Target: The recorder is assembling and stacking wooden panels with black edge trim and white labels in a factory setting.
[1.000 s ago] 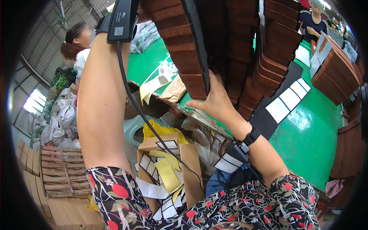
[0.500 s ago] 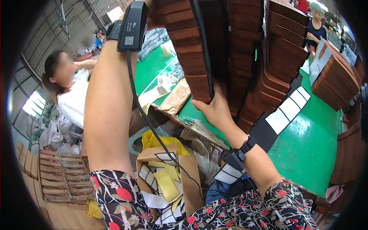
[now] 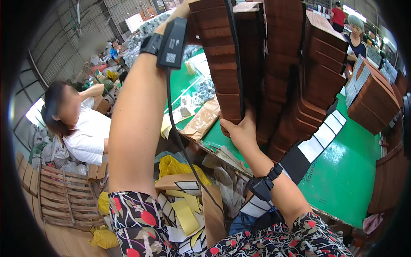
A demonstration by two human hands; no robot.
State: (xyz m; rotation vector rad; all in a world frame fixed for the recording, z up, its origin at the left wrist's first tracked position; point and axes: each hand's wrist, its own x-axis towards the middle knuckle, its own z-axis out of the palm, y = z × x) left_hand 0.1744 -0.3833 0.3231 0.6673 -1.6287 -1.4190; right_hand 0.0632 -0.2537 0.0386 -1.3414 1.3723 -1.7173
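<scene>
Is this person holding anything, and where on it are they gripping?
The right hand grips the leftmost brown stack by its lower end. The left hand is mostly hidden near the top, so its hold cannot be told.

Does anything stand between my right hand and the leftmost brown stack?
Nothing visible does. The right hand touches the lower end of the leftmost brown stack, though part of the hand is hidden from view.

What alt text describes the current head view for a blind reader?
A bare right hand touches the bottom of a tall brown stack; the left hand, partly hidden, is higher beside it. An open carton sits by the green table.
</scene>
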